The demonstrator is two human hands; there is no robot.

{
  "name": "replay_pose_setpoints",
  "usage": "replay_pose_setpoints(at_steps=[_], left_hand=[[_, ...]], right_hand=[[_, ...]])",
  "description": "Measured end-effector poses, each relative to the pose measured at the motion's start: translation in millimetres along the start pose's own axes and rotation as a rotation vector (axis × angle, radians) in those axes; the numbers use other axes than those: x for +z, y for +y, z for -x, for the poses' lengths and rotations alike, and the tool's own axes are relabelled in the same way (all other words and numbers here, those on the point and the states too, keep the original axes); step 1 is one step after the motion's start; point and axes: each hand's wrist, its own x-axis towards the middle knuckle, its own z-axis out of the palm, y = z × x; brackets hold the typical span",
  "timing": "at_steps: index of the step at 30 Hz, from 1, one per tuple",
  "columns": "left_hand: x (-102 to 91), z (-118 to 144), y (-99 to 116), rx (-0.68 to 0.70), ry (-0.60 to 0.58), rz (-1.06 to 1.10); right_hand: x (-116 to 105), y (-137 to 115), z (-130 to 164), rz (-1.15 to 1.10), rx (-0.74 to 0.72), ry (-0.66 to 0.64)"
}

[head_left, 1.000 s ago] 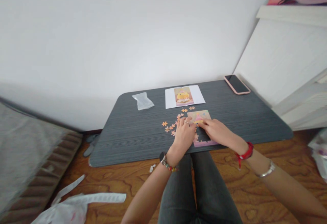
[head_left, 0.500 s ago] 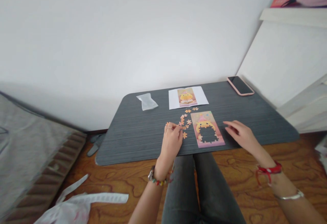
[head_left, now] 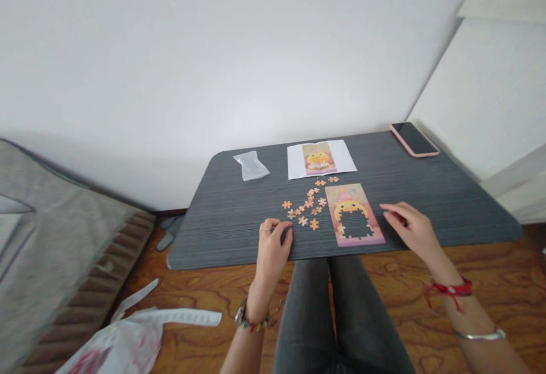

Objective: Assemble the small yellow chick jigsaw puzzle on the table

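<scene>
A partly filled jigsaw puzzle (head_left: 376, 232) lies on the dark tabletop, its picture a yellow figure in a pink hat with a gap in the middle. Left of it are scattered several loose puzzle pieces (head_left: 314, 224), mostly orange and pink. My left hand (head_left: 273, 246) rests by the near left end of these pieces, fingers bent and thumb apart, with nothing visible in it. Right of the puzzle, my right hand (head_left: 410, 227) hovers or rests near the table, index finger and thumb loosely apart, holding nothing I can see.
Behind the puzzle lies a creased reference sheet (head_left: 347, 158) with the same picture. A clear plastic bag (head_left: 251, 166) is at the back left, a phone (head_left: 413, 138) in a pink case at the back right. The table (head_left: 239, 220) ends just before my legs.
My left hand has drawn back from the loose pieces, leftward and toward me, uncovering several of them. My right hand stays beside the puzzle. The whole view has shifted slightly.
</scene>
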Motion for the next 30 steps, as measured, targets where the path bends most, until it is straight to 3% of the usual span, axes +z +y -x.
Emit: replay_pose_setpoints(at_steps=[4, 7, 12, 16, 23, 30], left_hand=[[3.4, -2, 5, 0.018, -0.004, 0.01], [7.7, -5, 13, 0.051, -0.043, 0.0], [13.0, -18, 26, 0.097, -0.156, -0.037], [12.2, -28, 33, 0.08, -0.279, -0.089], [10.4, -32, 34, 0.081, -0.359, -0.104], [6.7, -25, 33, 0.148, -0.314, -0.075]], right_hand=[[1, -7, 0, 0.03, -0.031, 0.022], [7, -27, 0, 0.068, -0.124, 0.017], [33, -77, -2, 0.193, -0.29, -0.134], [59, -105, -7, 0.297, -0.254, -0.188], [85, -113, -19, 0.336, -0.263, -0.247], [82, -112, -21, 0.427, -0.342, -0.241]])
